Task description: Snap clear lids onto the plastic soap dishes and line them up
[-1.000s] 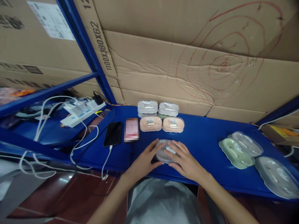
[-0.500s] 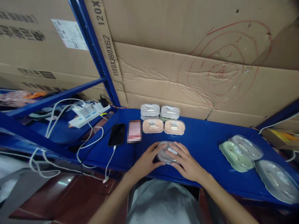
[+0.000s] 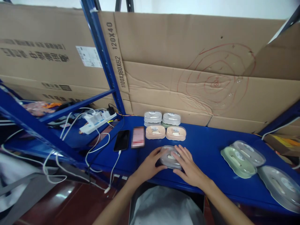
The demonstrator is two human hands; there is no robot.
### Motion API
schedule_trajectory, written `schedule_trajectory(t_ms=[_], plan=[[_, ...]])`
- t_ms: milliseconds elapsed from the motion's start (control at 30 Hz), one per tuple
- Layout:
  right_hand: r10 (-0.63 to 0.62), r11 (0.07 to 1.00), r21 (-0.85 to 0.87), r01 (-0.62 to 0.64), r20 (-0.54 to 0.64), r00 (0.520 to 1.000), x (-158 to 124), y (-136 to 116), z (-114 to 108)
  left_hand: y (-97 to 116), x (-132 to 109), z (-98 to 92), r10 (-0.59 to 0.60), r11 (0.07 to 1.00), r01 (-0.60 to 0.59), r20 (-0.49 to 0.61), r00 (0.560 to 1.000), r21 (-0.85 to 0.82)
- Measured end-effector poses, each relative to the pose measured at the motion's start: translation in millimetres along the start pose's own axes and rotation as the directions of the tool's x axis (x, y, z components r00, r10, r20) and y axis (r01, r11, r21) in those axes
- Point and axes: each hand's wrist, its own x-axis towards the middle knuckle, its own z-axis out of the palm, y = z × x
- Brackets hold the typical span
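Grey box point(image 3: 167, 160) near table's point(image 3: 199, 150) front edge, left hand point(image 3: 152, 163) cupping its left end, right hand point(image 3: 188, 165) holding its right. Right fingers shifted rightward since earlier, baring more lid.

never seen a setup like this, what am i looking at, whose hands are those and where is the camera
There is no machine here: a person works with bare hands. The camera sits on their head, looking forward and down, so you see roughly what they face.

The left hand and right hand hold a grey case between them, the right fingers across its clear lid. Whether it is lifted at all is hard to tell.

On the blue surface, beyond the hands, are two peach cases with grey ones behind. To the left lie a blurred-out pink item and a dark phone. A green case lies to the right with more grey cases.
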Motion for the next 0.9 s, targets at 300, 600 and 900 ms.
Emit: schedule_trajectory(t_ms=[300,600,900], plan=[[0.358,0.873,-0.163,-0.459,-0.426,0.831,-60,29,-35,-44,46,-67.4,0.03,0.978,0.048,-0.359,0.933,0.205],[0.533,0.529,-0.395,-0.751,-0.535,0.656,-148,76,-32,-96,97,-91.5,-0.006,0.96,0.077,-0.257,0.966,0.27],[0.477,0.847,-0.19,-0.496,-0.139,0.868,-46,161,-48,-64,129,-93.7,0.07,0.879,-0.016,-0.097,0.993,0.477]])
